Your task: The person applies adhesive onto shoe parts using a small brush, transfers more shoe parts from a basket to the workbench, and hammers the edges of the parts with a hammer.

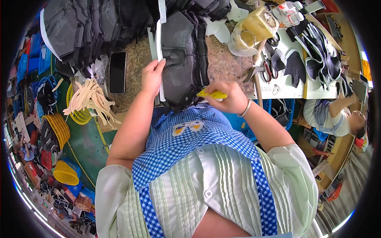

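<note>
A stack of black panels with a white front edge (174,67) lies on the brown table before me; they look like leather or fabric cut pieces. My left hand (153,78) pinches the white edge of the stack between thumb and fingers. At the lower right of the stack, my right hand (230,96) is closed around a small yellow tool (217,95). Its narrow end touches or nearly touches the black edge; I cannot make out its exact kind. More black panels (87,31) are heaped at the far left.
Left of the stack lie a dark phone (117,73) and a bundle of beige strips (88,99) over a yellow basket (80,115). Right stand a yellowed container (260,25), scissors (270,69), clear bottles (289,14) and black cut pieces (295,67). A co-worker (331,115) is farther right.
</note>
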### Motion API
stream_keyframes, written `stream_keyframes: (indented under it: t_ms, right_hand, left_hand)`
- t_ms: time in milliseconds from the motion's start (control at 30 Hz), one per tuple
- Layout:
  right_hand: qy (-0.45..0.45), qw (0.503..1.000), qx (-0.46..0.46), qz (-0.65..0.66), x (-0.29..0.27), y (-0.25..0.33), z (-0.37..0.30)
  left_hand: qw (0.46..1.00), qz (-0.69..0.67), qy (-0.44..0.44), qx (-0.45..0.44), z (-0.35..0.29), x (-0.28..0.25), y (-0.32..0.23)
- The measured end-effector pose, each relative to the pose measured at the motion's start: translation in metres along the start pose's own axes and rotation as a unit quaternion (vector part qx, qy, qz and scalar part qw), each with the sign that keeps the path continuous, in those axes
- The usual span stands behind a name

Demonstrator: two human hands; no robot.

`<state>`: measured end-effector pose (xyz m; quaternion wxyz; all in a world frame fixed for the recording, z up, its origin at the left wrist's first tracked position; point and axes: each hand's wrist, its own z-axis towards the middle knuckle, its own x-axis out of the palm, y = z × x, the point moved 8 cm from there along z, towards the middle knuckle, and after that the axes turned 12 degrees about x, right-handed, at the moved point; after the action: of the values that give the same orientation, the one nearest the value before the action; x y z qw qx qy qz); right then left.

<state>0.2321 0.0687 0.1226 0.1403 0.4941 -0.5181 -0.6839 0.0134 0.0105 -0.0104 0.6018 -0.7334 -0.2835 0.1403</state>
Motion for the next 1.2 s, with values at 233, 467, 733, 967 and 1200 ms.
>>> stream_keyframes:
  t_ms: [233,467,733,967,1200]
  right_hand:
    - [-0.016,0.999,-0.048,-0.013,0.002,0.011,0.001]
    - [-0.126,0.988,-0.076,-0.04,-0.016,0.003,0.031]
    - [-0.129,0.991,0.005,0.021,-0.033,-0.009,0.055]
    - [-0.144,0.983,0.102,0.049,-0.03,-0.032,0.062]
    - [-0.369,0.916,0.114,0.107,-0.08,-0.022,0.022]
  left_hand:
    - [1.0,-0.013,0.005,-0.02,0.001,-0.003,0.001]
    - [1.0,0.027,0.0,-0.013,-0.002,0.0,-0.003]
    - [0.999,0.023,0.016,-0.022,-0.004,0.002,-0.009]
    - [0.996,-0.043,0.021,-0.074,-0.005,-0.002,0.006]
    - [0.983,0.054,0.17,0.044,-0.031,0.021,-0.013]
